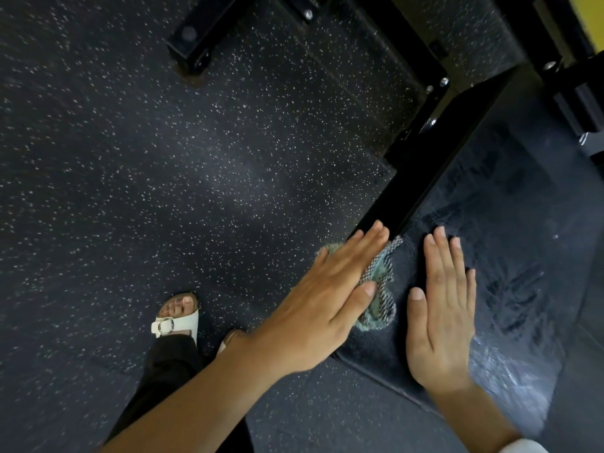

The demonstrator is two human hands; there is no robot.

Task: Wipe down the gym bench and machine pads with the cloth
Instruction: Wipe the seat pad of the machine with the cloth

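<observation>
A black padded bench point(510, 204) runs from the lower middle toward the upper right, its surface streaked with damp wipe marks. A green and checked cloth point(380, 289) lies at the pad's left edge. My left hand point(330, 289) presses flat on the cloth with straight fingers, covering most of it and reaching over the pad's side. To its right, my right hand point(441, 305) rests flat on the bare pad, fingers straight, holding nothing.
Black steel frame bars point(202, 44) with bolts cross the top and join under the bench point(421, 125). Dark speckled rubber floor point(163, 158) fills the left. My foot in a white sandal point(178, 317) stands just left of the bench.
</observation>
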